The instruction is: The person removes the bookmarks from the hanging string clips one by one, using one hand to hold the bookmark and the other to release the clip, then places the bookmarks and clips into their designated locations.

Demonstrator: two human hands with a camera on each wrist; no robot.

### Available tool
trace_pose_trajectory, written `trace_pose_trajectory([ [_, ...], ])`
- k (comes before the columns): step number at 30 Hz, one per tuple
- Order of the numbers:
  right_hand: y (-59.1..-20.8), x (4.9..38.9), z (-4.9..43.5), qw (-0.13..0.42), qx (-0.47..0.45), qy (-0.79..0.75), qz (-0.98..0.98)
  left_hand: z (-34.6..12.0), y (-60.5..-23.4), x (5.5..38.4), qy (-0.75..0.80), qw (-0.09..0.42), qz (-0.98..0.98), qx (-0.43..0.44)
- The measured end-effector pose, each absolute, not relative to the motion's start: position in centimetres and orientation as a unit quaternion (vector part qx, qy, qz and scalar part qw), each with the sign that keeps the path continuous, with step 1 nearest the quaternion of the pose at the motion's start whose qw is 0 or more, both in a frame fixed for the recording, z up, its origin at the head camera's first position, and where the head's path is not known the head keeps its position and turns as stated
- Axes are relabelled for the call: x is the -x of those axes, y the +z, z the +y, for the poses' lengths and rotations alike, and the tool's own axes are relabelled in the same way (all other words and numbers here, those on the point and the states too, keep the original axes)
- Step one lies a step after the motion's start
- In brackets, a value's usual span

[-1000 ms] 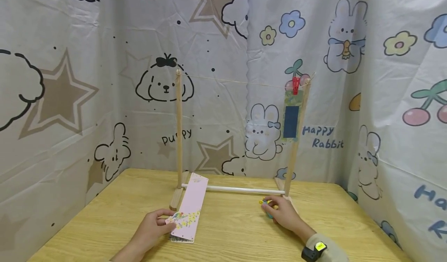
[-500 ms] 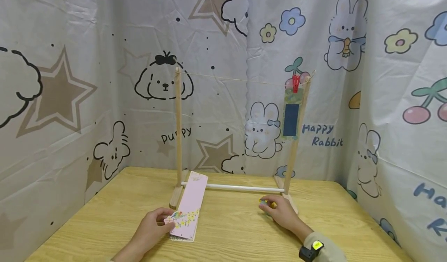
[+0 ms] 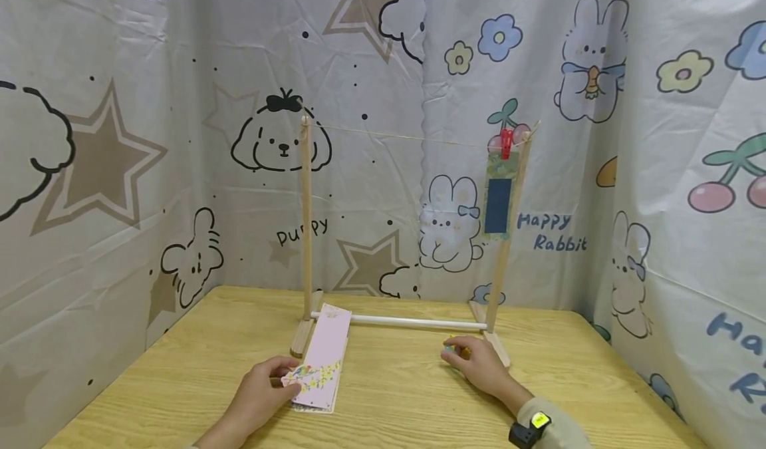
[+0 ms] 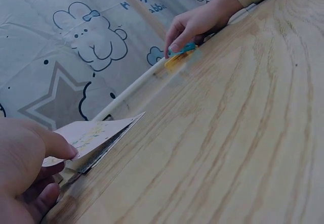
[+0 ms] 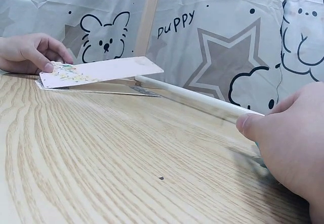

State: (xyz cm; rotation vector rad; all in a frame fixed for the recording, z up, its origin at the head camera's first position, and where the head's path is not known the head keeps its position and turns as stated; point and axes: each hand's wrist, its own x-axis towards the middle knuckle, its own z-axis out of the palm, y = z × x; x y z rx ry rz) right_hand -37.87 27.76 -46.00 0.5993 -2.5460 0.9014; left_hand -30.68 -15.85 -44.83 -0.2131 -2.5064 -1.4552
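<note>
My left hand pinches the near left edge of a long pink bookmark printed with yellow flowers and a bird. The bookmark is tilted, its far end raised above other cards flat on the table. At the right, my right hand has thumb and fingertips on a teal plastic clip, seen best in the left wrist view. A yellow clip lies right beneath it at the tabletop. From the string, a red clip holds a green bookmark with a dark blue panel.
A wooden frame has two upright posts, a string between their tops and a white bar low down. Its feet rest on the wooden table. A printed curtain hangs around the table.
The pink bookmark's far end has drawn slightly nearer and to the left. My right hand has shifted slightly left, its fingers moving over the teal and yellow clips.
</note>
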Motion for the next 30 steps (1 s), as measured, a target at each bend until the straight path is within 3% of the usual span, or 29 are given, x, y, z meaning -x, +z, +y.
trace_pose_trajectory([
  [30, -46.08, 37.7, 27.6, 0.186, -0.201, 0.321, -0.907, -15.85, -45.01, 30.65, -0.458, 0.127, -0.875, 0.096],
])
